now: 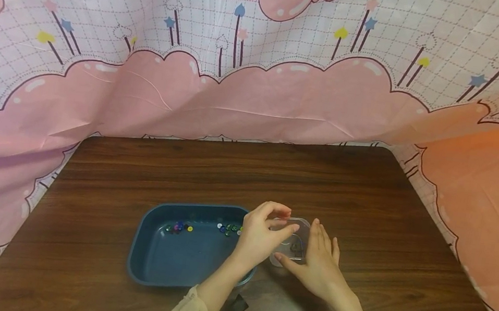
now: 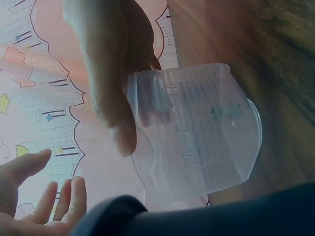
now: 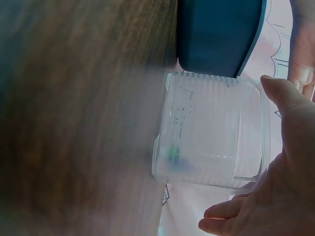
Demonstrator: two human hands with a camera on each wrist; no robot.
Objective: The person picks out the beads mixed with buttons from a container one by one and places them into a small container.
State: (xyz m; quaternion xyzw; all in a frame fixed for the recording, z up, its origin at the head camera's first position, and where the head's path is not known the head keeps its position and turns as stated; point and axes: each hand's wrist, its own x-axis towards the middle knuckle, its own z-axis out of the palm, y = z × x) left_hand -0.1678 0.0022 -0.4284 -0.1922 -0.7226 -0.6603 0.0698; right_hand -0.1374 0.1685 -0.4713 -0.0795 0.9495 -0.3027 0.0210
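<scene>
A clear plastic box (image 1: 300,230) stands on the table right of the blue tray. A few dark greenish bits (image 2: 227,111) show through its wall. My right hand (image 1: 322,267) rests against the box at its right side, fingers straight, with the thumb at the near rim; part of the fingers is hidden behind it in the left wrist view. Over the box's left edge hovers my left hand (image 1: 259,238), its thumb and bent fingers apart and nothing visible between them. The blue tray (image 1: 177,272) holds two loose clusters of small shiny multicoloured pieces (image 1: 180,227).
The dark wood table (image 1: 133,172) stretches behind and to both sides of the tray. A patterned pink and white cloth (image 1: 248,92) hangs along its far edge, with an orange-lit stretch at the right. A small black item (image 1: 239,306) shows beside the left forearm.
</scene>
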